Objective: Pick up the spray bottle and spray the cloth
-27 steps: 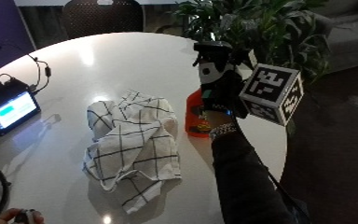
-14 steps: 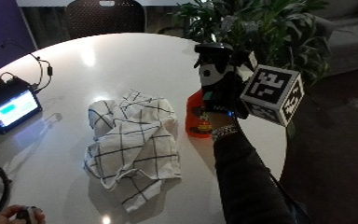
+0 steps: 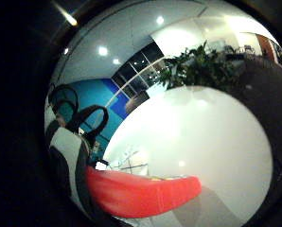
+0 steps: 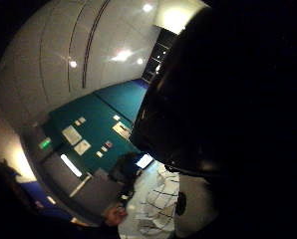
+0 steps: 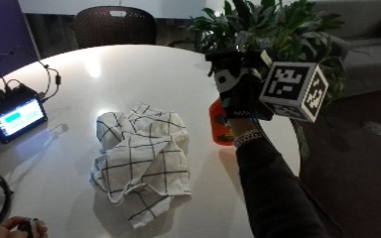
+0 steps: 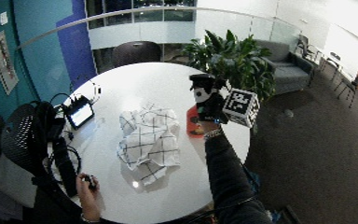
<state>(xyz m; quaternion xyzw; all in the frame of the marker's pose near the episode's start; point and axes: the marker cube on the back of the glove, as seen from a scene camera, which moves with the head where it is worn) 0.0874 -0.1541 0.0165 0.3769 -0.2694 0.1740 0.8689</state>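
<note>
Outside view: right hand (image 5: 242, 91) is gripping the bottle (image 5: 220, 124) near the bench (image 5: 144, 69) edge, beside the cloth (image 5: 141, 158), bare bench lying beyond.

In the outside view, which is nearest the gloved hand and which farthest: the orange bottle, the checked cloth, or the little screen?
1. Bottle: in the gloved hand, at the table's plant side.
2. Cloth: mid-table.
3. Screen: far edge, by the cables.

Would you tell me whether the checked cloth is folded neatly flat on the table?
No, the checked cloth lies crumpled in a loose heap on the white table, beside the orange spray bottle.
</note>
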